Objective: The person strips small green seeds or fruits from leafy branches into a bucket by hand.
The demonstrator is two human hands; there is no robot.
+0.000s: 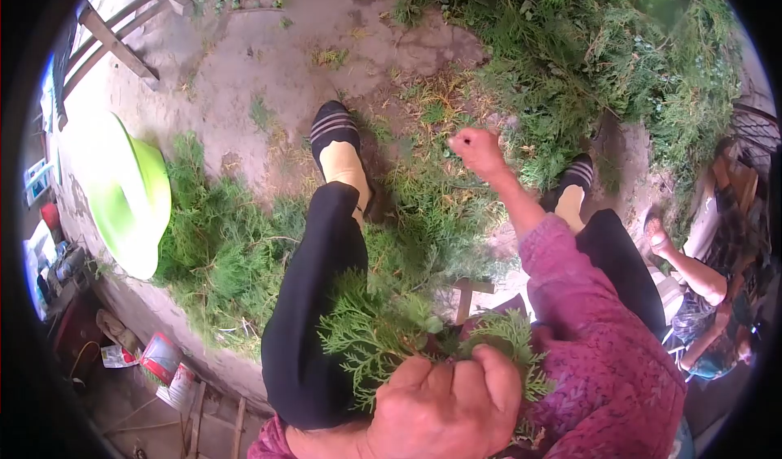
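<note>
My left hand is closed around a bunch of green conifer sprigs, held just above my lap at the bottom of the view. My right hand reaches forward on a pink-sleeved arm. Its fingers are curled into a fist over the cuttings scattered on the ground between my feet. Whether a sprig is pinched in that fist is not visible. My legs in black trousers run down either side of the cuttings.
A lime-green plastic basin lies at the left beside a heap of sprigs. A large pile of green branches fills the upper right. Another person sits at the right edge. A wooden frame stands at the upper left.
</note>
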